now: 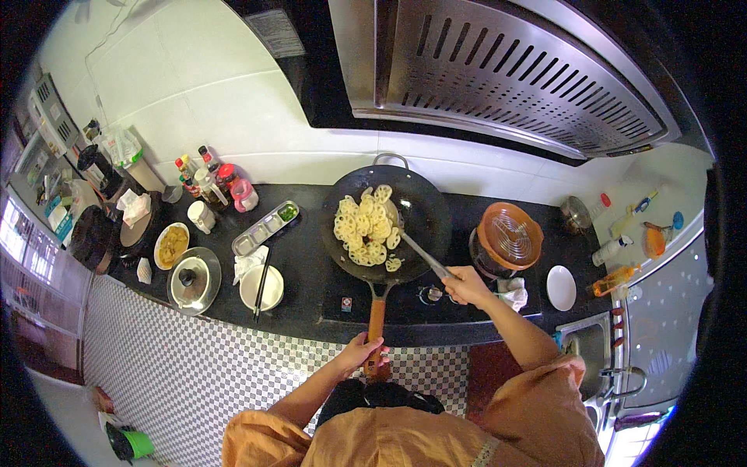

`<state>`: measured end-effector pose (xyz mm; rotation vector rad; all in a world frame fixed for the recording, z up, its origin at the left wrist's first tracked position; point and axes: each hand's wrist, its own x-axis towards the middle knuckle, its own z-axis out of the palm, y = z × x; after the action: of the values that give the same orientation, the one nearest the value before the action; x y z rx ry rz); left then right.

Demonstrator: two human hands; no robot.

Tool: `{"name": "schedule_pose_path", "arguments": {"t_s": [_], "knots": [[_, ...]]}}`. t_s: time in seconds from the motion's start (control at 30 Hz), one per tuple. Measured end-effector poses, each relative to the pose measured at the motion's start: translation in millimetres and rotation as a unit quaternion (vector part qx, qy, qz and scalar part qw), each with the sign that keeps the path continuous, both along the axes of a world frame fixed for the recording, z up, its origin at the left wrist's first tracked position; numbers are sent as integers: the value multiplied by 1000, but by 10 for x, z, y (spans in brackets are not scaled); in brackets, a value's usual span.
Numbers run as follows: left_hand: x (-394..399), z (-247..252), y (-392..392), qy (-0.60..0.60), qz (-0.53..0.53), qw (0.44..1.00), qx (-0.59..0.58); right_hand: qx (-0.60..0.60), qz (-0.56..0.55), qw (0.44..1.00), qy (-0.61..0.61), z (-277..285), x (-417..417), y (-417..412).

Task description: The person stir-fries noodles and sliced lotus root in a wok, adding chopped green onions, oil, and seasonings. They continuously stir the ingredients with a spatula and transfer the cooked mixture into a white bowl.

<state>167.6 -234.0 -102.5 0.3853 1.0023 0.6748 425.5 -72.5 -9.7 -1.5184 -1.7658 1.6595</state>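
Note:
A black wok (426, 245) stands on the stove in front of me, its wooden handle (376, 318) pointing my way. My left hand (363, 353) is wrapped around the end of that handle. Sliced lotus root (362, 225) is heaped in the left and middle of the wok, with a few pieces lower on its side. My right hand (467, 286) grips the handle of a metal spatula (423, 254). The spatula's head reaches the right edge of the heap and is partly hidden by slices.
Right of the wok sits a brown clay pot (508, 236) with a coiled wire rack. Further right are a white plate (561, 288) and a sink (589, 344). To the left are a white bowl with chopsticks (262, 289), a glass lid (194, 280) and a condiment tray (265, 227). A range hood (502, 76) hangs above.

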Motion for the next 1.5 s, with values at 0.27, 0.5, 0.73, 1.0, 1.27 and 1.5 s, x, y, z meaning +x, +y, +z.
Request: {"name": "schedule_pose_path", "arguments": {"t_s": [0.27,0.5,0.73,1.0,1.27,1.5], "knots": [[-75,16,8,-20,-17,999,24,365,158,852,-339,887,-152,-338],[-21,-50,-6,-45,-12,998,33,46,16,949,-313,1584,-128,259],[-38,-158,-13,-68,-9,997,43,-424,-79,902,39,855,-36,506],[-60,-153,16,-46,-26,998,22,-165,-222,920,278,-73,-822,-480],[-56,-70,10,-23,-34,999,34,405,3,879,-252,333,-461,-419],[-72,-197,-11,-30,-15,999,35,386,127,819,-405,977,-164,-333]]}}
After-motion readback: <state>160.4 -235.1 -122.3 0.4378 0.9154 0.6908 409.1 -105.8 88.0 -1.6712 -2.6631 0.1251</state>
